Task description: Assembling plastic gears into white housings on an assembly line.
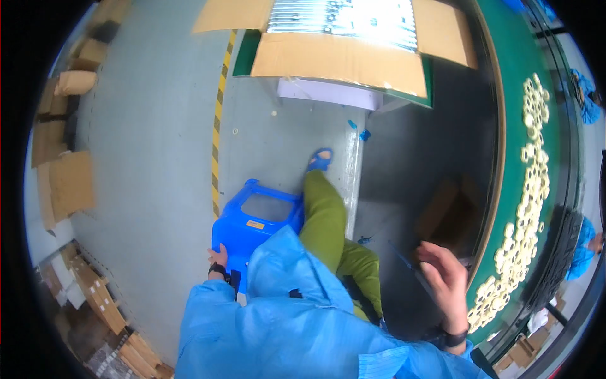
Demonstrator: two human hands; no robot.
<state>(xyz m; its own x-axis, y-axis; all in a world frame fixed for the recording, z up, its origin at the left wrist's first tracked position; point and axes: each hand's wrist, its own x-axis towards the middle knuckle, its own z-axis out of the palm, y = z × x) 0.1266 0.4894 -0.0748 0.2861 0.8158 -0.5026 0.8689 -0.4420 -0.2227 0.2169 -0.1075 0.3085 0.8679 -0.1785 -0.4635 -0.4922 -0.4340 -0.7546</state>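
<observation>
— The left hand (218,256) is placed where?
— Against the left edge of the stool (230,230), which is seen low in front of the trousers (324,208); whether that edge is gripped cannot be told
— And the right hand (445,275)?
— It is held out near the table (514,50), fingers loosely bent; through the blur, it cannot be told whether anything is held
— What is contained in the box (341,60)?
— Silvery, ridged pieces (341,19), by which the light is thrown back; the flaps are folded outward, and the stiff brown card is left matt beside that shine
— Is another box seen?
— A carton (448,205) is half lost in shadow to the right, and its contents cannot be made out
— The table is covered with what?
— Its green top is strewn with small cream rings (527,208), heaped in a long, uneven band
— How is the stool made?
— In smooth blue plastic, with rounded corners; it is pierced by a broad opening, below which a small yellowish label (255,224) is stuck
</observation>
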